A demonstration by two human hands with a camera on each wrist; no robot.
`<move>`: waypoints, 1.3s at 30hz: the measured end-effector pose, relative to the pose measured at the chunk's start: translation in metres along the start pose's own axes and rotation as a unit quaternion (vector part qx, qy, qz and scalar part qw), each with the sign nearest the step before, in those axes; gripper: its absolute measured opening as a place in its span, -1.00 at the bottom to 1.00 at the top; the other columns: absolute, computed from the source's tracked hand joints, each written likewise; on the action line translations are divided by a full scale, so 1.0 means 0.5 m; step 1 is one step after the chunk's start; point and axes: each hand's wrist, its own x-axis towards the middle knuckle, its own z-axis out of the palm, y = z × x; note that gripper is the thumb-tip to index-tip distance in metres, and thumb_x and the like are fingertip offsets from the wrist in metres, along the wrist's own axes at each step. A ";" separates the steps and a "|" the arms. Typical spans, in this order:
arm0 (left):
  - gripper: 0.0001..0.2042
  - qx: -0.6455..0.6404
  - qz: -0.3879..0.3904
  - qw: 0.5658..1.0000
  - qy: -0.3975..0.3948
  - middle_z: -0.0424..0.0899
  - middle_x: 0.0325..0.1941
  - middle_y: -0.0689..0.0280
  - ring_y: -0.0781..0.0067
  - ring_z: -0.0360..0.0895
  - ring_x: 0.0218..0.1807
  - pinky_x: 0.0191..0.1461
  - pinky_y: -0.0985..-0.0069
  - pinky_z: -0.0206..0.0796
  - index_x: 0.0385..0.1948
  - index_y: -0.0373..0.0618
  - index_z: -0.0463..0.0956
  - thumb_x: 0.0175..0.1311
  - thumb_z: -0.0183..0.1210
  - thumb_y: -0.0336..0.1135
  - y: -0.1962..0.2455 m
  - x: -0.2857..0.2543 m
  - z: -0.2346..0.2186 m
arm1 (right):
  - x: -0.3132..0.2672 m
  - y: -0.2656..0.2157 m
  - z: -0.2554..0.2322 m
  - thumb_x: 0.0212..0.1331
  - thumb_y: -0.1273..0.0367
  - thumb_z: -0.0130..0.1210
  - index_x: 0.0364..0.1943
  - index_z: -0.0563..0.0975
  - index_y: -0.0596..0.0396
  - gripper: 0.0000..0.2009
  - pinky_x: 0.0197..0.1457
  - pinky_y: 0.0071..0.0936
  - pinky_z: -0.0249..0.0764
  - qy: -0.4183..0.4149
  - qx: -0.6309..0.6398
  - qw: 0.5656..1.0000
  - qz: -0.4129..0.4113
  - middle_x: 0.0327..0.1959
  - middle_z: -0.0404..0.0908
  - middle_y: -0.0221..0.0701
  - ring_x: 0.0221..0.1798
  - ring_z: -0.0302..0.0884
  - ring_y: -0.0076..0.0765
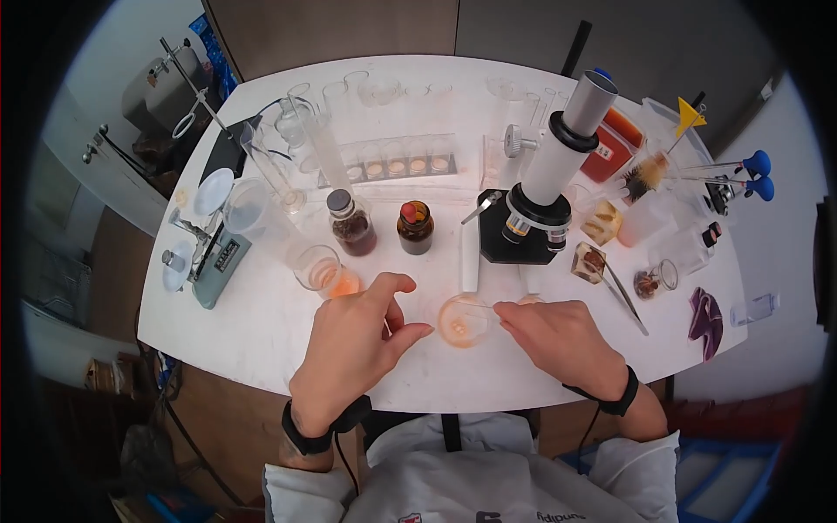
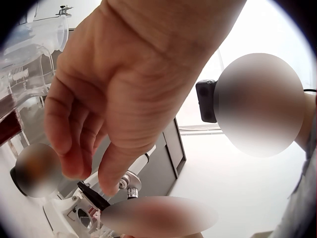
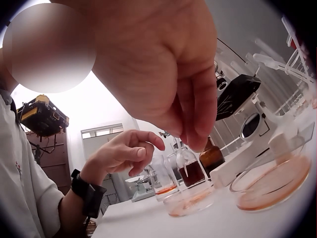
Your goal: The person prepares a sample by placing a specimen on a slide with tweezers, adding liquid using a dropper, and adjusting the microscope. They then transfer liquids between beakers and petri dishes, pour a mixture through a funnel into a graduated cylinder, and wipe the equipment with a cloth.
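Observation:
My right hand (image 1: pixel 562 340) pinches a thin clear strip (image 1: pixel 475 306) between thumb and fingertips, over a petri dish (image 1: pixel 462 345) with orange-tinted contents and a few small pale lumps. What the strip is made of I cannot tell. To the left of the dish hovers my left hand (image 1: pixel 353 349), thumb and forefinger spread apart, nothing between them. Just beyond it is a glass beaker (image 1: pixel 346 283) with orange liquid. A second orange-tinted dish (image 3: pixel 275 186) lies on the other side in the right wrist view, mostly hidden behind my right hand in the head view.
A microscope (image 1: pixel 545 179) stands behind the right hand. Two bottles, one dark-filled (image 1: pixel 353 231) and one brown (image 1: pixel 416 231), stand in the middle. Tweezers (image 1: pixel 623 296) lean on a specimen block at right; a balance scale (image 1: pixel 218 266) is at left, glassware at the back.

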 end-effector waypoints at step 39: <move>-0.56 0.092 0.070 0.993 -0.040 0.72 -0.20 0.25 0.26 0.73 -0.25 -0.21 0.35 0.52 -0.01 -0.09 0.63 0.05 0.53 -0.28 0.005 0.012 0.033 | 0.013 0.015 0.049 0.12 0.34 0.40 -0.10 0.64 0.14 -0.70 -0.21 -0.27 0.53 -0.056 0.057 0.972 0.221 -0.29 0.53 -0.30 -0.24 0.62 -0.16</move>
